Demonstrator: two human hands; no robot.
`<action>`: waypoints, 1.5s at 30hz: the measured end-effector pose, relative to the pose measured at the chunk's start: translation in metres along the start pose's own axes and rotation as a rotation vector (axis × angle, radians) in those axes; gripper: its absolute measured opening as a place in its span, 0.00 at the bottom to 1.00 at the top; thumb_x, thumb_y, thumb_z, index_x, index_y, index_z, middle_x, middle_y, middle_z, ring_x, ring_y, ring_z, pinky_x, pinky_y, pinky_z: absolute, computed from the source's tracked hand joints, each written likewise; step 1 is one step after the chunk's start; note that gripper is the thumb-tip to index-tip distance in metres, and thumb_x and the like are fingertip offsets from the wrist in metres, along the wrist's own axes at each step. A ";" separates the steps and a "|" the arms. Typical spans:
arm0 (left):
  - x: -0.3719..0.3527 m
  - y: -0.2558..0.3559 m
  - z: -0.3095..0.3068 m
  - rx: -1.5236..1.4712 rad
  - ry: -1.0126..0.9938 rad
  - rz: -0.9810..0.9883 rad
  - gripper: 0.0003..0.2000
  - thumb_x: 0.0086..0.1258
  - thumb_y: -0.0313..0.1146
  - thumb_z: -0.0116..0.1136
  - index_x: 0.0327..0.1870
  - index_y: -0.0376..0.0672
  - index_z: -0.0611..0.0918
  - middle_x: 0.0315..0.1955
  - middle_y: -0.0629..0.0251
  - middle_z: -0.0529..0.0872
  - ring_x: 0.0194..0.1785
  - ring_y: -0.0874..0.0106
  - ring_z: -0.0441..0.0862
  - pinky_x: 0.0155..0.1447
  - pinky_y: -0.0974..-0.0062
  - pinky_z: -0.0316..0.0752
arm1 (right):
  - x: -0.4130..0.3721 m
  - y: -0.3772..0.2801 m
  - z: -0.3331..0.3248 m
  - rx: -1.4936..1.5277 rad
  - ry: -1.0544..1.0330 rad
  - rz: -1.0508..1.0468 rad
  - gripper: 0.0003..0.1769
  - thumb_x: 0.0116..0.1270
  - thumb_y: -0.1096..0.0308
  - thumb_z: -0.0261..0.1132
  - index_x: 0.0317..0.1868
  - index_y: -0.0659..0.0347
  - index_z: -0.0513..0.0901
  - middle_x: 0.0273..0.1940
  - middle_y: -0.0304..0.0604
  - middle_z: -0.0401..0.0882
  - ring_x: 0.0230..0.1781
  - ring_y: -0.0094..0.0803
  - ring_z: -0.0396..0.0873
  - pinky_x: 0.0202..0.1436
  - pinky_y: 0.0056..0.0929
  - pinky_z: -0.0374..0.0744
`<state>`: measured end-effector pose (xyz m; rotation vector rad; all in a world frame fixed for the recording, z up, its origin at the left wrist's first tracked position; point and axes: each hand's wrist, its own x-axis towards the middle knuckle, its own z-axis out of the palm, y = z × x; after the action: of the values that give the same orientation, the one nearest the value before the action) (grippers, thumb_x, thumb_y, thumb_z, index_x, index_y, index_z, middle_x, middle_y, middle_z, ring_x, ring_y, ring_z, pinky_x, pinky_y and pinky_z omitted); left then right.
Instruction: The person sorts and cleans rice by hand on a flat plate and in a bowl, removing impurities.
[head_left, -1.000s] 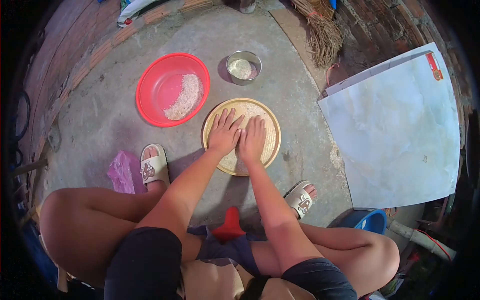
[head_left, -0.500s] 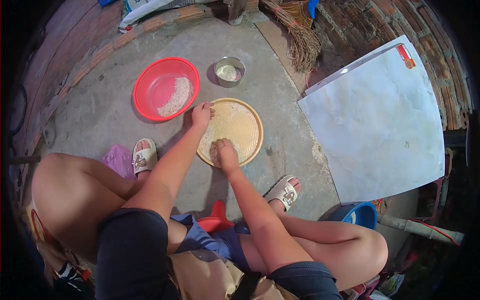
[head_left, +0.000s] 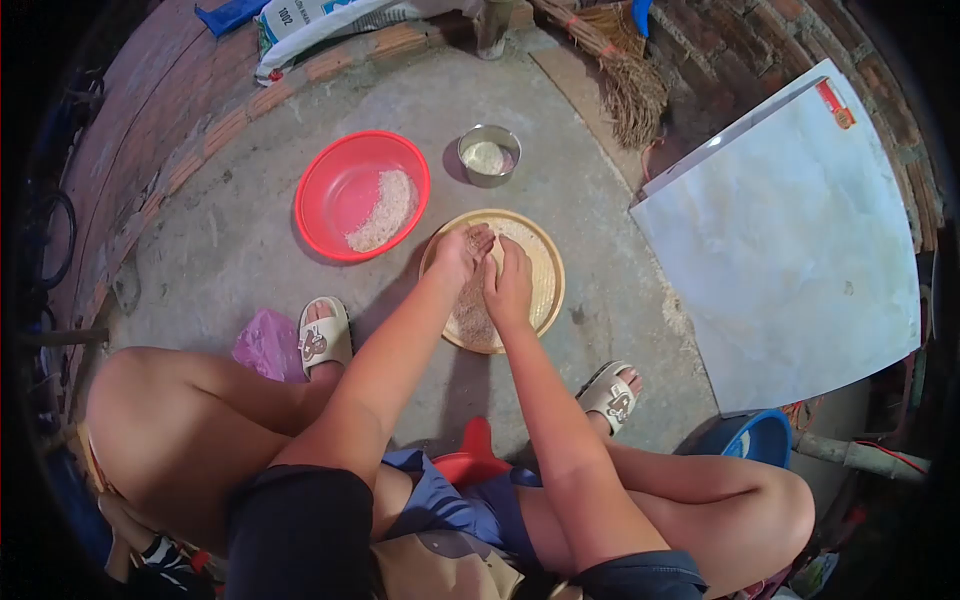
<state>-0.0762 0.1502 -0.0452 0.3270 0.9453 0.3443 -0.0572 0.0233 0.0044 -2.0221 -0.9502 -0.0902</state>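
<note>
A round woven tray (head_left: 552, 290) with a pale rim lies on the floor between my feet. Pale grains are spread over it, with a browner patch of grains (head_left: 475, 312) on its near-left part. My left hand (head_left: 463, 250) is over the tray, palm turned up and cupped, with some grains lying in it. Close beside it is my right hand (head_left: 511, 288), its fingers stretched out toward the left palm. Beyond the tray are a red basin (head_left: 330, 190) with a heap of whitish rice (head_left: 388, 212) and a metal bowl (head_left: 490, 172) with pale contents.
A large white panel (head_left: 790, 250) lies to the right, with a blue basin (head_left: 748, 440) below it. A straw broom (head_left: 630, 90) rests by the brick wall. A pink plastic bag (head_left: 270, 345) is beside my left foot. Sacks (head_left: 330, 22) lie at the back.
My hands have come together over the tray, the left now palm up with grains in it. The right has moved up from the tray's near edge. The view has shifted slightly.
</note>
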 end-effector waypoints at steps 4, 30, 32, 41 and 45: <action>0.008 0.018 -0.015 0.059 -0.019 0.016 0.17 0.73 0.37 0.38 0.45 0.31 0.75 0.40 0.54 0.80 0.47 0.62 0.78 0.54 0.66 0.74 | -0.048 0.030 0.001 -0.009 -0.388 -0.183 0.19 0.57 0.71 0.61 0.50 0.65 0.74 0.49 0.54 0.72 0.52 0.50 0.70 0.55 0.40 0.71; -0.013 0.052 -0.015 0.064 -0.024 -0.027 0.19 0.72 0.34 0.38 0.52 0.25 0.71 0.48 0.48 0.78 0.53 0.61 0.77 0.60 0.67 0.72 | -0.045 0.025 0.055 0.077 -0.440 -0.249 0.09 0.57 0.74 0.61 0.40 0.65 0.80 0.39 0.52 0.77 0.42 0.46 0.75 0.51 0.38 0.73; -0.004 0.044 -0.023 0.098 -0.001 -0.019 0.19 0.72 0.35 0.38 0.52 0.26 0.71 0.47 0.49 0.78 0.52 0.62 0.77 0.60 0.66 0.73 | -0.043 0.024 0.051 0.079 -0.375 -0.184 0.08 0.56 0.76 0.61 0.38 0.64 0.81 0.37 0.51 0.78 0.41 0.45 0.76 0.49 0.37 0.75; 0.008 0.014 -0.034 0.157 -0.076 -0.087 0.15 0.72 0.35 0.36 0.42 0.33 0.75 0.33 0.55 0.81 0.38 0.64 0.81 0.45 0.69 0.79 | 0.036 0.016 0.042 0.398 -0.352 0.234 0.09 0.60 0.75 0.60 0.39 0.65 0.83 0.36 0.50 0.81 0.33 0.40 0.81 0.39 0.32 0.78; 0.007 0.019 -0.036 0.031 -0.035 -0.065 0.14 0.70 0.34 0.37 0.40 0.34 0.75 0.31 0.59 0.80 0.34 0.67 0.79 0.43 0.70 0.78 | 0.033 0.030 0.039 0.047 -0.053 0.115 0.15 0.56 0.75 0.58 0.44 0.67 0.79 0.46 0.55 0.77 0.49 0.51 0.74 0.53 0.42 0.71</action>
<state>-0.1051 0.1745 -0.0618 0.3296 0.9251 0.2640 -0.0251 0.0624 -0.0272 -2.0397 -0.8591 0.0483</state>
